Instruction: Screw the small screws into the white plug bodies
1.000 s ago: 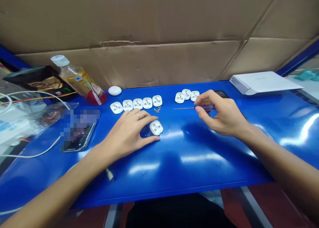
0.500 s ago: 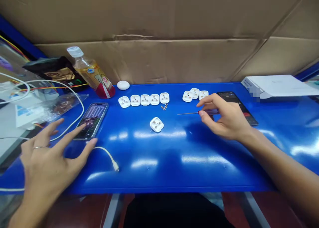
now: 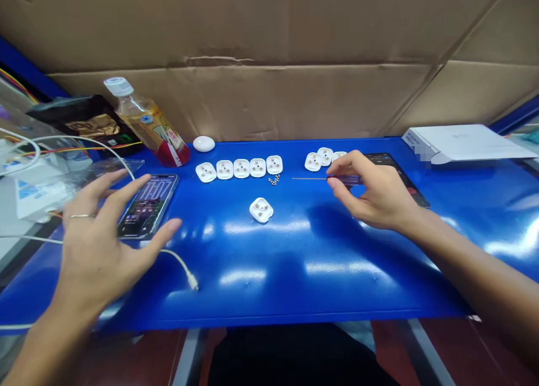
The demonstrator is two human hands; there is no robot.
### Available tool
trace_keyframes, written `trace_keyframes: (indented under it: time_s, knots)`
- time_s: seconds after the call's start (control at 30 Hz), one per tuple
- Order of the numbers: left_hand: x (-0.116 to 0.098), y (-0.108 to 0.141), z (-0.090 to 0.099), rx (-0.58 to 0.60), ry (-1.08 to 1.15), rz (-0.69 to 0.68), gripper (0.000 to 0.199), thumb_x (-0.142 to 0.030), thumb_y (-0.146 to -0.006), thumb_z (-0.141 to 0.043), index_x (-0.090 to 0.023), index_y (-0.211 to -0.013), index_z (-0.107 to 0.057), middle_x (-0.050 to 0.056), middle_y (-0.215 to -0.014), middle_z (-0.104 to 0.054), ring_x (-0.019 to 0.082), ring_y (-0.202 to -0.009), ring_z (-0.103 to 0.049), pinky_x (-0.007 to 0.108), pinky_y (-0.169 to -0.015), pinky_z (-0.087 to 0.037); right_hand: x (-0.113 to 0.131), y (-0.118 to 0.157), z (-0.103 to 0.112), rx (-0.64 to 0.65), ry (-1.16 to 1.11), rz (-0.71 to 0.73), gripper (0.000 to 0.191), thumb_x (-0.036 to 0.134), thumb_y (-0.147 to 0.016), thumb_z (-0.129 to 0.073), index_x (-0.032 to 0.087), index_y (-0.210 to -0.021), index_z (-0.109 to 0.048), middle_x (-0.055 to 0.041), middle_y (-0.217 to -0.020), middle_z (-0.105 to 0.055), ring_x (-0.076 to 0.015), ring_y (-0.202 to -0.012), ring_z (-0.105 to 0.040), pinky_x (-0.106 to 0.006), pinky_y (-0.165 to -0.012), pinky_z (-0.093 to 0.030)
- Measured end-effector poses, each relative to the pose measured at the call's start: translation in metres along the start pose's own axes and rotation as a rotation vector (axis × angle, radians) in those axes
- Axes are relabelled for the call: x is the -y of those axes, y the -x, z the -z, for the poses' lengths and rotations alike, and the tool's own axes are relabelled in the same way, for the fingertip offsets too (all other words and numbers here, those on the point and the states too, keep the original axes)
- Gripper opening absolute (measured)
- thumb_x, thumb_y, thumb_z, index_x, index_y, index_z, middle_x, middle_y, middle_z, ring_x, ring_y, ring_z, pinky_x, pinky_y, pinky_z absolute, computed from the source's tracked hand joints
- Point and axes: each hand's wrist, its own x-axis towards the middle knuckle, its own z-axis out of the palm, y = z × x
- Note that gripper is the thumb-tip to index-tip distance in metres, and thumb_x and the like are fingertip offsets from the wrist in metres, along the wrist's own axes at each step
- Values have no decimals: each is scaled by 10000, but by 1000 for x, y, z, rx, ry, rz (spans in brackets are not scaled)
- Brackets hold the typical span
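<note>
My left hand (image 3: 105, 245) is spread open above the table, partly covering a lit phone (image 3: 154, 206); whether it touches the phone I cannot tell. Pinched in my right hand (image 3: 379, 195) is a screwdriver (image 3: 309, 178), its thin shaft pointing left and its translucent handle partly hidden by the fingers. A single white rounded-square part (image 3: 261, 210) with small metal pieces inside lies between my hands. Behind it is a row of several similar white parts (image 3: 241, 168), with a small pile of screws (image 3: 274, 180) beside the row's right end. Three more white parts (image 3: 312, 162) overlap near the screwdriver.
A tilted drink bottle (image 3: 154, 130) and a white egg-shaped object (image 3: 204, 144) stand at the back left. A white cable (image 3: 181, 262) lies near my left hand. At right are a dark phone (image 3: 406, 184) and a white box (image 3: 467, 141). Cardboard (image 3: 295, 99) lines the back.
My left hand has lifted off and moved right and up from the phone's left side. My right hand has shifted slightly up and left with the screwdriver. The white parts stay put.
</note>
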Motion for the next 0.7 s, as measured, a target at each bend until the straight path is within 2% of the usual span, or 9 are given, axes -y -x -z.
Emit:
trace_keyframes:
  time_s: [0.03, 0.1, 0.2, 0.27, 0.37, 0.5, 0.6, 0.7]
  knots:
    - [-11, -12, -5, 36, 38, -37, 753, -530, -931, -741, -458, -1626, -460, 12, -1703, -464, 463, -1557, -458, 716, -1294, -380, 0, -4, -3, 24, -11, -5, 99, 258, -974, -669, 269, -1054, -613, -33, -976, -799, -235, -832, -801, -356, -724, -627]
    - [-35, -37, -19, 200, 155, -117, 749, -540, -938, -751, -365, -1610, -471, 70, -1644, -523, 397, -1526, -500, 650, -1282, -423, -2, -12, -13, 41, -72, -14, 94, 284, -983, -689, 273, -1045, -619, -24, -968, -791, -219, -833, -785, -358, -769, -624]
    - [-68, -64, -47, 344, 348, -210, 708, -584, -962, -721, -273, -1568, -530, 127, -1613, -548, 375, -1494, -526, 592, -1235, -476, -6, -18, -32, -43, -218, -68, 70, 324, -1020, -658, 267, -1025, -617, -30, -985, -770, -190, -805, -740, -346, -766, -605]
    - [-78, -71, -62, 451, 403, -251, 728, -602, -967, -702, -244, -1576, -527, 145, -1601, -554, 375, -1485, -530, 584, -1241, -467, -10, -18, -44, -94, -264, -68, 73, 327, -1027, -639, 265, -1001, -611, -29, -964, -748, -190, -806, -720, -339, -738, -586]
    - [-73, -71, -74, 509, 437, -290, 738, -581, -944, -739, -235, -1563, -534, 142, -1586, -562, 361, -1423, -572, 554, -1221, -489, -14, -14, -56, -106, -250, -49, 35, 289, -1032, -614, 267, -1008, -601, -19, -917, -716, -189, -766, -689, -339, -713, -562]
    - [-54, -70, -71, 534, 492, -294, 694, -574, -920, -782, -256, -1505, -584, 113, -1490, -633, 309, -1208, -677, 485, -1081, -582, -18, -12, -59, -107, -196, -20, 14, 258, -1022, -607, 266, -1021, -595, -29, -950, -718, -201, -808, -680, -350, -745, -556]
    - [-49, -73, -66, 550, 528, -306, 687, -642, -907, -783, -250, -1450, -630, 112, -1458, -660, 316, -1188, -683, 483, -1060, -583, -20, -11, -59, -104, -143, 11, 19, 256, -1008, -614, 263, -1008, -597, -30, -926, -715, -205, -787, -666, -345, -715, -538]
    - [-48, -76, -65, 595, 520, -325, 691, -644, -906, -788, -231, -1441, -643, 112, -1465, -666, 332, -1237, -675, 498, -1110, -554, -22, -10, -60, -109, -100, 27, 34, 245, -990, -622, 262, -1003, -595, -31, -905, -713, -208, -757, -661, -345, -685, -525]
